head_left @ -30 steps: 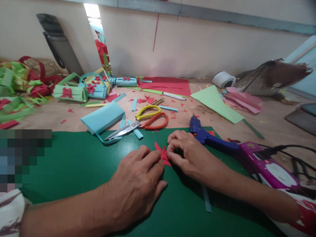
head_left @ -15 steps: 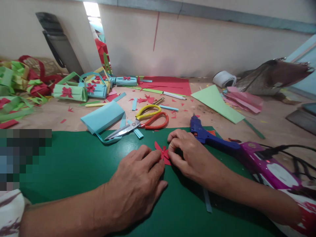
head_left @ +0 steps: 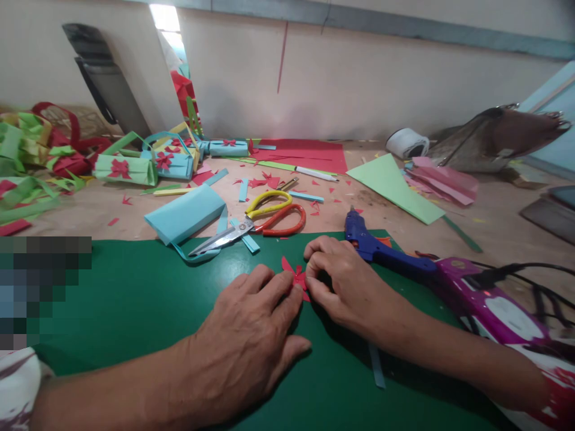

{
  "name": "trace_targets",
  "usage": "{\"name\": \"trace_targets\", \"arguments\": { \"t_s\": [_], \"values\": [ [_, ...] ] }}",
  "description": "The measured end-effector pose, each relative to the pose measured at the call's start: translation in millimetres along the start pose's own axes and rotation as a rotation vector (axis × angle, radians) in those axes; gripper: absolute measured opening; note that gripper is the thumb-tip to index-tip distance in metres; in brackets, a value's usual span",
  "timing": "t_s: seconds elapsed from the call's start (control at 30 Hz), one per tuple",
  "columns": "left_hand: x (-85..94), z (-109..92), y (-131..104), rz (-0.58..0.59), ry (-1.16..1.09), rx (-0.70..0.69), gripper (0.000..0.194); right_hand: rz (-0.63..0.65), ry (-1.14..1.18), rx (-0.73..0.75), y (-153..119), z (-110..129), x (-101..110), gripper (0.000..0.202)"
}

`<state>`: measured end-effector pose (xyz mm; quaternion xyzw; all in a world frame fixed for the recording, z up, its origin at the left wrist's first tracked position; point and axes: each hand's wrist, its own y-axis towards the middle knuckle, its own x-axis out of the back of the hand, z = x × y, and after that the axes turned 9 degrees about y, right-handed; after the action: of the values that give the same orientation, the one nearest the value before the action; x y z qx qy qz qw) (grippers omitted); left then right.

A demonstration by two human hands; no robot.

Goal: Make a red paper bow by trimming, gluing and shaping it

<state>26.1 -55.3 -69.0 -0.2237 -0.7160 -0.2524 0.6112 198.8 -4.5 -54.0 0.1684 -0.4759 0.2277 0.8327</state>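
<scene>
A small red paper bow (head_left: 298,276) lies on the green mat between my two hands. My left hand (head_left: 256,320) holds it down at its left side with bent fingertips, the thumb stretched out away from it. My right hand (head_left: 336,272) pinches its right edge, thumb and index finger closed together. Parts of the bow are hidden under the fingers. Just beyond my hands lie scissors (head_left: 258,221) with one yellow and one orange handle. Beside my right hand rests a blue glue gun (head_left: 359,236).
A folded light blue paper purse (head_left: 188,214) lies beyond my left hand. Finished paper purses with red bows (head_left: 126,169) stand at the back left. A purple power strip (head_left: 489,293) with black cables is near my right forearm. A green paper sheet (head_left: 395,188) lies back right.
My left thumb has spread a little to the right, and the left fingertips have shifted slightly over the bow. My right hand keeps its pinch.
</scene>
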Motion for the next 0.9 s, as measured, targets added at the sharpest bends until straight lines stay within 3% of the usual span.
{"name": "trace_targets", "arguments": {
  "t_s": [0.9],
  "values": [
    [1.2,-0.3,1.3,0.018,0.032,0.002,0.041,-0.022,-0.061,0.042,1.1,-0.3,-0.8,0.015]
  ]
}}
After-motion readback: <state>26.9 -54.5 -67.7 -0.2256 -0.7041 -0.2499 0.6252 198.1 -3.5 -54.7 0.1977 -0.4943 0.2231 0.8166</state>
